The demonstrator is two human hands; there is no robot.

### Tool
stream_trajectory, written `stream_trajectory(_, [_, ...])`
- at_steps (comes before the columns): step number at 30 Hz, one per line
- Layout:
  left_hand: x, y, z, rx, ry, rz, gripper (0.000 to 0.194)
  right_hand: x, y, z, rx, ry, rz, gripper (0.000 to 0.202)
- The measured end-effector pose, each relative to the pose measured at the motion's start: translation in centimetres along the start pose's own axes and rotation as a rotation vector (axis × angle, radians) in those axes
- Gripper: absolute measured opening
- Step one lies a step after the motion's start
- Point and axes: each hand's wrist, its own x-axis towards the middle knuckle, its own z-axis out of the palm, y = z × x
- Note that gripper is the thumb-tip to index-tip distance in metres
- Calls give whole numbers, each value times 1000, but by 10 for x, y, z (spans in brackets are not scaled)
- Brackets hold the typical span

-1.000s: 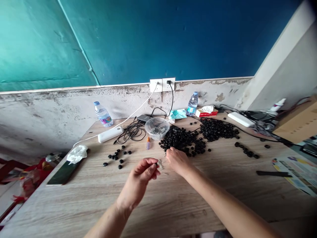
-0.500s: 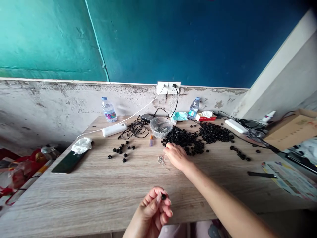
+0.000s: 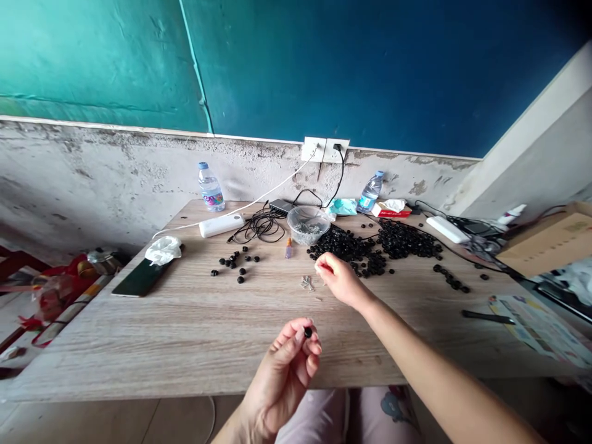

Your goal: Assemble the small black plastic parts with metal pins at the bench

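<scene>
My left hand (image 3: 291, 354) is near the table's front edge, its thumb and fingers pinched on a small round black plastic piece (image 3: 308, 332). Farther forward, my right hand (image 3: 341, 280) hovers just in front of a pile of similar black pieces (image 3: 345, 245). Its fingertips are pressed together, and whatever may be between them is too small to make out. Beside those fingertips lies a little heap of thin silvery screw-like pins (image 3: 306, 283). A clear plastic bowl (image 3: 296, 231) behind holds many more of the metal bits. Several black pieces (image 3: 234, 259) lie scattered at the left.
A small orange-capped bottle (image 3: 288, 248) stands before the bowl. Coiled black cable (image 3: 261, 227), a white power strip (image 3: 222, 225) and two water bottles (image 3: 211, 191) are along the back. A phone (image 3: 139, 279) lies left; a black-handled tool (image 3: 488, 317) and cardboard box (image 3: 546, 240) are right.
The camera view has tipped downward, so the table's front edge and my legs show more. My right hand has drawn slightly back from the black pile. My left hand still holds its black piece.
</scene>
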Motion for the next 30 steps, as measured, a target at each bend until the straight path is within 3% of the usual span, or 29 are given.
stream_trajectory(6, [6,-9,12,-36,-73,-12,22,-77,-60,-40,289,49,-98,14])
stream_trajectory(10, [8,-18,22,-34,-86,-32,25,-109,-82,-60,-4,147,-243,16])
stream_trajectory(13, [8,-25,26,-11,-80,-24,26,-118,-87,-67,-194,151,-293,16])
stream_trajectory(18, [4,-34,32,104,-93,22,22,-126,-94,-72,-254,132,-291,20])
stream_trajectory(25, [-6,-45,38,235,-85,249,18,-136,-106,-68,-315,102,-296,22])
stream_trajectory(27, [-8,-47,37,189,-82,229,18,-138,-99,-64,-296,117,-312,22])
stream_trajectory(30, [-8,-48,32,32,-65,92,21,-140,-82,-56,-144,198,-286,25])
